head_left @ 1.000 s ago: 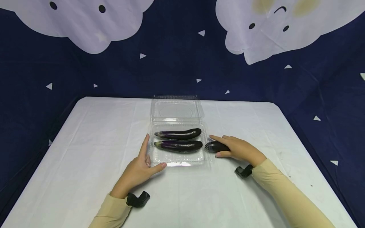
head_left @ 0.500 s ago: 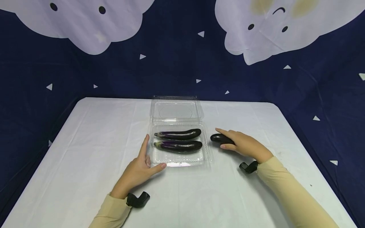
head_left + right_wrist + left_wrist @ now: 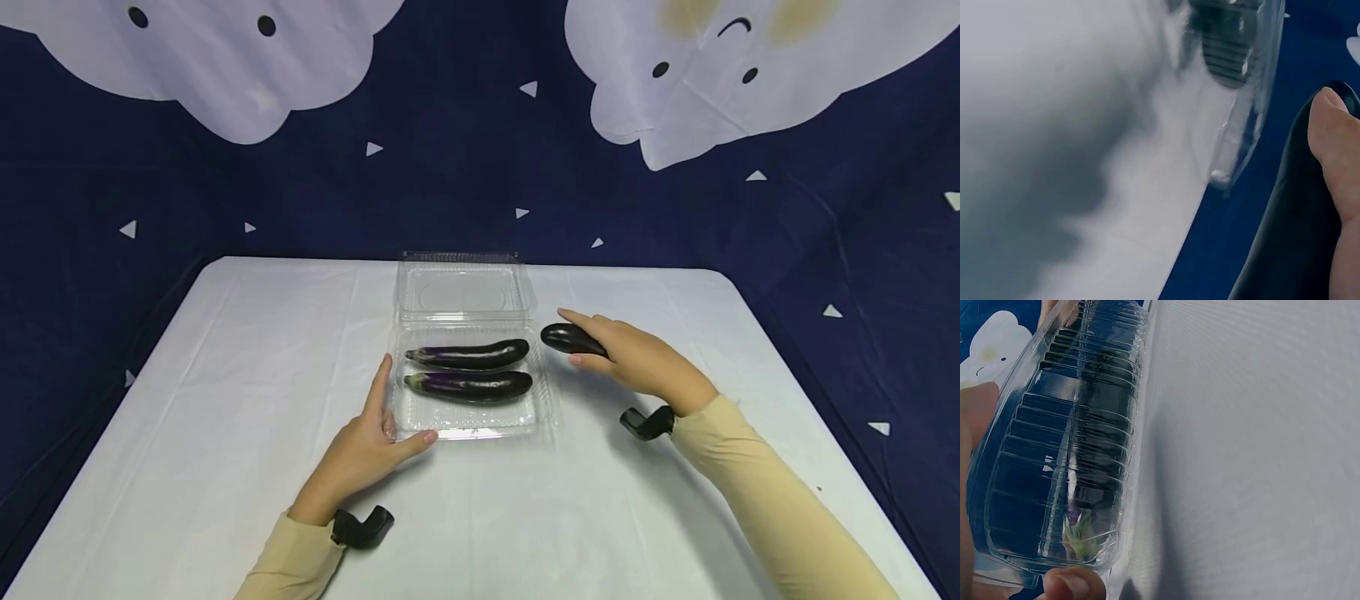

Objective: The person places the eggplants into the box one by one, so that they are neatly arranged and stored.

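A clear plastic clamshell box (image 3: 467, 421) lies with its lid (image 3: 463, 292) folded back. Two long dark purple eggplants lie side by side in it, a farther eggplant (image 3: 468, 355) and a nearer eggplant (image 3: 468, 386). My left hand (image 3: 360, 446) holds the box's near left corner, thumb along the front rim and fingers at the left side. In my right hand (image 3: 637, 354) is a third eggplant (image 3: 566, 337), gripped between thumb and fingers above the table, right of the box. The right wrist view has this eggplant (image 3: 1300, 219) beside the thumb, its far end cut off.
The white-covered table (image 3: 247, 375) reaches back to a dark blue curtain (image 3: 450, 192) with cloud prints. Each wrist wears a black camera mount, the left mount (image 3: 363, 527) and the right mount (image 3: 647, 422). The right arm casts a shadow on the table.
My right hand has carried its eggplant from beside the box's right edge, first rightward and away from me, then farther back, up and slightly left. The left hand and box have stayed put.
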Motion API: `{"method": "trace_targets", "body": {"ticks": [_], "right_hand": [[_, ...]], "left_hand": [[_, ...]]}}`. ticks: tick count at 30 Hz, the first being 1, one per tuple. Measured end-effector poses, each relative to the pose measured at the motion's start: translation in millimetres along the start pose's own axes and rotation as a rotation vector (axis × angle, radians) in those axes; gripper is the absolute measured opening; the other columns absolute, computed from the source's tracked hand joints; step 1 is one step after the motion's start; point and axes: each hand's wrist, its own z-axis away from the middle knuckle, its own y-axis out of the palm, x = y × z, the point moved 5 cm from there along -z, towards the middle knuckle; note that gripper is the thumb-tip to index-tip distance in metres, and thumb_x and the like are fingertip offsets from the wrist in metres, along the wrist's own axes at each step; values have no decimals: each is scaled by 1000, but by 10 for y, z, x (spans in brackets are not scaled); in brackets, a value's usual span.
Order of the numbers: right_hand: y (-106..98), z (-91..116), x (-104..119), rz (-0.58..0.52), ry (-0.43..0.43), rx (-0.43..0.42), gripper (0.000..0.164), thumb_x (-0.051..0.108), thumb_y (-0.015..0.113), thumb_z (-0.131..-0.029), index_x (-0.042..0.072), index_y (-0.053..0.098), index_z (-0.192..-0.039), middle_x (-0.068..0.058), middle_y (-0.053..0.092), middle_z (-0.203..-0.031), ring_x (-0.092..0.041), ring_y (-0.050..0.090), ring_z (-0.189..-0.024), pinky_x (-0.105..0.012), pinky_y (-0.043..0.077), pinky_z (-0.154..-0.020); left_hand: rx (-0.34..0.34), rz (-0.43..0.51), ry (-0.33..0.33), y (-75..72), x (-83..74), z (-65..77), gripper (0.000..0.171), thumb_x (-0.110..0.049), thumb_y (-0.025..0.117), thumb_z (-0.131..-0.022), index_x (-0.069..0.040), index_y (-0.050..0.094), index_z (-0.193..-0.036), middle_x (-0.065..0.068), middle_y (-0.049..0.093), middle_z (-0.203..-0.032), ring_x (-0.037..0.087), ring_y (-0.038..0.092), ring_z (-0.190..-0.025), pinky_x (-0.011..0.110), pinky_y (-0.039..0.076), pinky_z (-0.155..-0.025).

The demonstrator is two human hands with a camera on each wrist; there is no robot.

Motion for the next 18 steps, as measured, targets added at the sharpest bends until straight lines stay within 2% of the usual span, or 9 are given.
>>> {"method": "trace_targets", "body": {"ticks": [8,12,18], "right_hand": [[-73,-153,375,22,-64,-9,71,55,55,-97,42,20,-157,-2,59,-136,-27,58,-122,-50,46,-99],[-76,-234,563,48,-97,-2,71,60,50,-97,44,17,-157,0,60,-133,-26,58,-120,-49,48,-96],[-51,-352,833,137,-156,-2,69,69,38,-96,46,14,-157,6,53,-147,-22,60,-117,-48,52,-90]], "left_hand": [[-5,2,5,0,9,4,123,-62,78,-75,-39,-11,-158,0,44,-66,13,36,-52,30,34,-48],[-5,5,2,0,4,4,123,-62,78,-75,-39,-10,-158,0,45,-67,14,36,-53,30,35,-48],[-11,6,6,0,3,8,124,-62,78,-75,-39,-10,-158,0,45,-68,14,37,-54,30,35,-49]]}}
